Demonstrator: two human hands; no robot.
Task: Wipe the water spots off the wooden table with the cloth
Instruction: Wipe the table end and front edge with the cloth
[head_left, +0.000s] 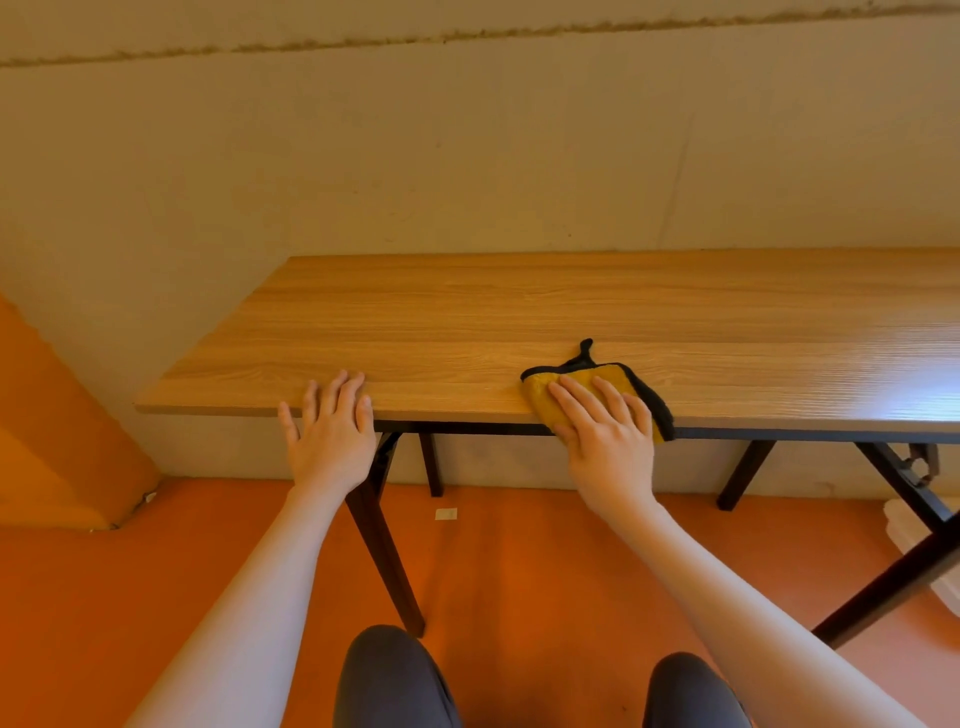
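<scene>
Right hand (605, 426) flat, fingers straight, pressing yellow cloth (597, 387) at table (467, 322) near edge; left hand (332, 426) open, bracing same edge, holding nothing; advise even pressure, overlapping strokes.

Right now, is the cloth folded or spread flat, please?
Folded: the cloth shows a doubled, bunched left edge under the right hand, partly overhanging the table.

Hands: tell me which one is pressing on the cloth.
The right hand: its straight fingers lie flat on the yellow cloth at the table's near edge. The left hand rests on bare wood, apart from the cloth.
</scene>
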